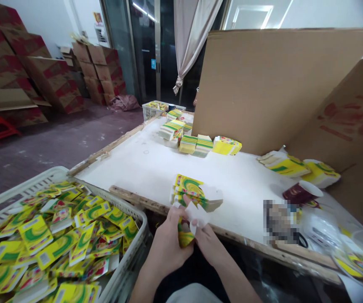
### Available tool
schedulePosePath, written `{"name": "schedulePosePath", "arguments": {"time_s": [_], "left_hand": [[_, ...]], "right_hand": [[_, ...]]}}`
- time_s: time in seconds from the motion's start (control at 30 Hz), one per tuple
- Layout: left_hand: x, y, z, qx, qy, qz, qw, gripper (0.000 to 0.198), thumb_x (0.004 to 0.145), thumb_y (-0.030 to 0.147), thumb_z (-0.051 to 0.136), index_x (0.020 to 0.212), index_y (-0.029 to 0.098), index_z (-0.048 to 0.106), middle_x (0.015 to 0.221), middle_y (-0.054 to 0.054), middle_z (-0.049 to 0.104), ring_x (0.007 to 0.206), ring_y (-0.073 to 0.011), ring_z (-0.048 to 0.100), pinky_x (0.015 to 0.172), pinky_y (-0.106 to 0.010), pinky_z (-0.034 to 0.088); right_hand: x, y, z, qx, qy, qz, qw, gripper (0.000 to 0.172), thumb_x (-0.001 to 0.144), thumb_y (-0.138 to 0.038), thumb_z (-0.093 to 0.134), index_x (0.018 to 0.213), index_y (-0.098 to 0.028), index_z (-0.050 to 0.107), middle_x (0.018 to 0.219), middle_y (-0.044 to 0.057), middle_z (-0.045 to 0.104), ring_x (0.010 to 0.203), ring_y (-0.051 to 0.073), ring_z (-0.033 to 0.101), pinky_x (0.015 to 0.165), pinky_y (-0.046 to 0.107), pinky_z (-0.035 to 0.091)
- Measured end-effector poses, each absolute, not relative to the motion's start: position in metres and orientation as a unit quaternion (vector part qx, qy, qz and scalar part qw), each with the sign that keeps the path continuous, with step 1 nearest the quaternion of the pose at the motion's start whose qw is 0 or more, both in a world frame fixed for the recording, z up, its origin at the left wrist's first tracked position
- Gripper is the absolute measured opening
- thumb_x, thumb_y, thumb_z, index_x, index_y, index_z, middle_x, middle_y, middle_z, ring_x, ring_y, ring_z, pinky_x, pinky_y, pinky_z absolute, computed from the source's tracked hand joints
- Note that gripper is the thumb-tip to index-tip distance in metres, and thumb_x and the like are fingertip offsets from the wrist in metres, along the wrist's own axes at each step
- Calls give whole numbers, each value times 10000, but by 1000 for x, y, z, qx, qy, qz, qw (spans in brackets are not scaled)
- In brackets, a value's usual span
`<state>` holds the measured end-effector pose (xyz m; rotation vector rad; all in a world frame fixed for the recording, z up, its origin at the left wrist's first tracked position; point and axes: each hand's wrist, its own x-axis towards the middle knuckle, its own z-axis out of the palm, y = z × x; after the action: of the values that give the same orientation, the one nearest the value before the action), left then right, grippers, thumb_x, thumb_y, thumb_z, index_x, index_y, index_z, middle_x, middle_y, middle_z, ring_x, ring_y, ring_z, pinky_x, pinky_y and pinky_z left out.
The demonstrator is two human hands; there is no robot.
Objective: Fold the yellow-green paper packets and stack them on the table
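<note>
Both my hands work together just below the table's near edge on one small yellow-and-green printed carton (185,236). My left hand (168,240) is closed around its left side. My right hand (207,239) pinches its white flap (197,214) between thumb and fingers. Directly above my hands, a short stack of the same flat cartons (190,191) lies on the white tabletop (143,164).
A white plastic basket (20,189) at my left is full of loose yellow-green cartons. More carton stacks (188,141) lie further along the table and at the right (290,166). A big cardboard sheet (263,84) stands behind. Brown boxes (26,67) line the left wall.
</note>
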<state>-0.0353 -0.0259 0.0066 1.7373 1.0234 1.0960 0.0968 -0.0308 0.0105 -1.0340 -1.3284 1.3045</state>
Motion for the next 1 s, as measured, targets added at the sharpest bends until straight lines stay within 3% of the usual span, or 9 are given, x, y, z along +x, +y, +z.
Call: {"name": "schedulePosePath", "arguments": {"time_s": [0.1,0.17,0.27,0.33,0.5,0.6,0.7,0.87,1.0], "left_hand": [[-32,-27,1,675,408,449,420,573,624,102,626,1157,219,449,960,-63,606,802,-203,610,701,-308,473],[-30,-25,-2,652,418,493,397,647,614,119,656,1215,198,430,1081,-114,579,922,-233,601,785,-352,470],[-32,-20,-3,604,462,564,321,678,529,159,747,1166,191,518,1212,-144,514,1146,-301,472,985,-470,336],[-35,-16,0,580,496,578,288,672,446,200,807,1081,199,586,1189,-128,532,1170,-329,433,1031,-512,257],[-33,-23,15,452,444,625,456,670,492,209,802,1104,211,529,1072,-85,585,954,-253,589,831,-372,486],[-23,-33,21,348,371,701,500,688,601,287,749,1210,245,432,1137,-96,565,968,-232,599,784,-319,508],[-20,-35,19,256,307,745,535,664,691,456,647,1274,287,377,1132,-89,582,972,-234,604,764,-335,519],[-26,-25,12,121,282,781,544,480,712,615,530,932,195,604,819,-35,647,799,-190,632,777,-344,512],[-23,-24,12,96,279,777,556,427,699,591,567,854,196,617,791,-15,637,834,-190,624,817,-338,495]], "right_hand": [[99,-34,13,-417,-694,403,426,620,845,-251,516,1405,-271,251,1450,36,322,1338,210,273,1111,415,189],[102,-34,16,-402,-747,347,401,566,835,-147,477,1372,-263,340,1426,36,364,1311,210,332,1097,396,250],[107,-29,15,-446,-690,325,469,459,839,-136,460,1280,-258,490,1327,41,499,1233,221,450,1058,410,331],[110,-24,13,-493,-595,350,530,418,861,-206,468,1275,-251,495,1294,44,534,1199,235,487,1023,437,375],[112,-24,3,-496,-598,338,531,533,864,-325,491,1370,-243,344,1410,60,387,1291,262,361,1050,467,316],[104,-32,-2,-462,-705,265,469,613,847,-290,523,1402,-250,267,1476,56,251,1353,265,220,1085,458,243],[94,-40,-1,-426,-747,259,440,578,850,-236,509,1390,-264,304,1474,65,262,1340,254,265,1076,419,282],[78,-43,13,-385,-718,340,469,388,701,-214,692,1083,-264,644,1280,89,512,1168,251,502,988,369,403],[69,-38,20,-420,-626,406,517,236,600,-169,752,822,-245,721,1124,76,593,1063,249,572,905,367,457]]}}
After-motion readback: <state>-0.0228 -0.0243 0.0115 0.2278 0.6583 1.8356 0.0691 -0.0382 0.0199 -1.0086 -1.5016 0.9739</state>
